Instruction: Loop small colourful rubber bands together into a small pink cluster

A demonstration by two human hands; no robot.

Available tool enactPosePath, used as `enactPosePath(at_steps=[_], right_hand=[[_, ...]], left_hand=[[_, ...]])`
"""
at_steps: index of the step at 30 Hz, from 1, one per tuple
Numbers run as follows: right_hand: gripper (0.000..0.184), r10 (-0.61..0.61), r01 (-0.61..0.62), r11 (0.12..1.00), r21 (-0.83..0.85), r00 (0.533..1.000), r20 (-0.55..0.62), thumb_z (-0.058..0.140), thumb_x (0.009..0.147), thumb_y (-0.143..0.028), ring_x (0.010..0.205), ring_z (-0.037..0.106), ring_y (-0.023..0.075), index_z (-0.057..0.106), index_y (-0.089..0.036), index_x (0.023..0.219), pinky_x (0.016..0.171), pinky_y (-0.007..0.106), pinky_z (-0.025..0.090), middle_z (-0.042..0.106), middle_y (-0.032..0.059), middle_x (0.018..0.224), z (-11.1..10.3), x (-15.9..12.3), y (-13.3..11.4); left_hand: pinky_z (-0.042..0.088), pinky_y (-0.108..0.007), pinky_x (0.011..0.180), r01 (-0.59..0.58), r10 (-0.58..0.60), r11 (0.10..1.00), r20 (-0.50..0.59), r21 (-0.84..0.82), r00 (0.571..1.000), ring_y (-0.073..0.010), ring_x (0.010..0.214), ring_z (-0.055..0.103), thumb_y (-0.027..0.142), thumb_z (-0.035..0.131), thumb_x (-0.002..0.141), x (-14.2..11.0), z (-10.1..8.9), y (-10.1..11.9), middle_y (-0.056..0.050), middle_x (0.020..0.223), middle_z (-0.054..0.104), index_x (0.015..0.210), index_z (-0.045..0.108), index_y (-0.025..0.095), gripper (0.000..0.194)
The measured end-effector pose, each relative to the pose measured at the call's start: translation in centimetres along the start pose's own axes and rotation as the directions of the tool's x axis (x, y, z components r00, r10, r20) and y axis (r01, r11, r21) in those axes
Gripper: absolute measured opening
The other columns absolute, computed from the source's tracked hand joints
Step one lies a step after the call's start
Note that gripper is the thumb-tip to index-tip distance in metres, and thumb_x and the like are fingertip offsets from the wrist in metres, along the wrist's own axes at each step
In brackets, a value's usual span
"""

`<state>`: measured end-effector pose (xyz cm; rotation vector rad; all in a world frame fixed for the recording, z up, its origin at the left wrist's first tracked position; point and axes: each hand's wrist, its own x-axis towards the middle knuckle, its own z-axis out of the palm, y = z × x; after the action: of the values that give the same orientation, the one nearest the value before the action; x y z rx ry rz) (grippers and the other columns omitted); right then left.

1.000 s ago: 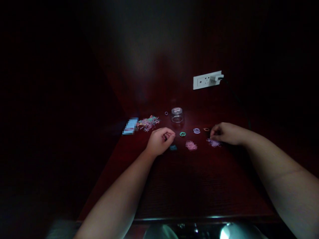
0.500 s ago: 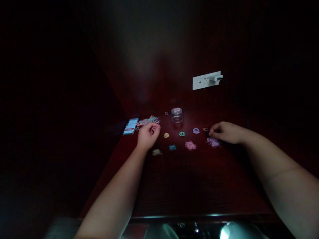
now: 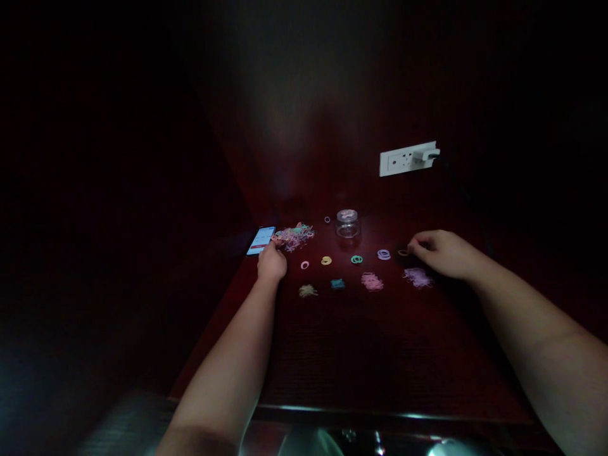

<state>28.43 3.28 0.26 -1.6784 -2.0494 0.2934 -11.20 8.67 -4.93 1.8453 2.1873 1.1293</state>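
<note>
My left hand [image 3: 272, 261] is at the near left edge of a mixed pile of small coloured elastic bands [image 3: 298, 235], beside the phone. Its fingers are drawn together, and whatever is between them is hidden. My right hand [image 3: 441, 252] rests on the table with thumb and forefinger pinched beside an orange-brown band [image 3: 402, 253]; I cannot tell if it grips it. In a row lie a pink band [image 3: 304, 265], yellow bands [image 3: 326, 260], green bands [image 3: 356, 259] and purple bands [image 3: 384, 254]. Nearer are beige [image 3: 308, 291], blue [image 3: 337, 284], pink [image 3: 372, 282] and lilac thin-band heaps [image 3: 418, 277].
A lidded clear jar [image 3: 348, 225] stands toward the back wall, with a single pale band [image 3: 327, 220] to its left. The lit phone [image 3: 261, 241] lies at the table's left edge. A white socket [image 3: 407, 158] with a plugged-in charger is on the wall.
My left hand has moved left and back to the pile's edge near the phone. A pink band now lies left of the yellow ones. My right hand stays by the orange-brown band; the view has shifted slightly.
</note>
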Motion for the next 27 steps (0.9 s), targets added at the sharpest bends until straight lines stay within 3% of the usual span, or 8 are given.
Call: enactPosePath(at_steps=[9, 15, 27], right_hand=[[0.029, -0.028, 0.037, 0.995, 0.096, 0.995, -0.094, 0.051, 0.084, -0.039, 0.054, 0.056, 0.0168, 0.068, -0.020, 0.072, 0.053, 0.029, 0.039, 0.066, 0.0031, 0.061, 0.38, -0.12, -0.60], [0.027, -0.031, 0.049, 0.990, 0.131, 0.990, -0.136, 0.052, 0.083, -0.039, 0.056, 0.058, 0.0172, 0.067, -0.020, 0.072, 0.054, 0.028, 0.040, 0.067, 0.0033, 0.063, 0.49, -0.19, -0.37], [0.026, -0.027, 0.043, 0.988, 0.150, 0.994, -0.106, 0.052, 0.083, -0.039, 0.059, 0.061, 0.0186, 0.067, -0.020, 0.073, 0.056, 0.029, 0.042, 0.070, 0.0041, 0.068, 0.69, -0.11, -0.59]], left_hand=[[0.045, -0.045, 0.104, 0.091, -0.112, 0.988, 0.168, 0.126, 0.979, -0.0289, 0.126, 0.056, 0.019, 0.048, 0.089, -0.11, 0.26, -0.02, -0.009, 0.134, 0.063, 0.123, 0.062, 0.027, 0.038], [0.044, -0.049, 0.104, 0.100, -0.136, 0.979, 0.207, 0.176, 0.969, -0.0313, 0.125, 0.057, 0.022, 0.047, 0.090, -0.03, 0.33, 0.13, -0.010, 0.130, 0.065, 0.121, 0.065, 0.029, 0.036], [0.044, -0.043, 0.106, 0.050, -0.100, 0.977, 0.236, 0.207, 0.967, -0.0303, 0.127, 0.057, 0.023, 0.051, 0.090, 0.00, 0.28, 0.25, -0.011, 0.131, 0.065, 0.118, 0.070, 0.026, 0.034]])
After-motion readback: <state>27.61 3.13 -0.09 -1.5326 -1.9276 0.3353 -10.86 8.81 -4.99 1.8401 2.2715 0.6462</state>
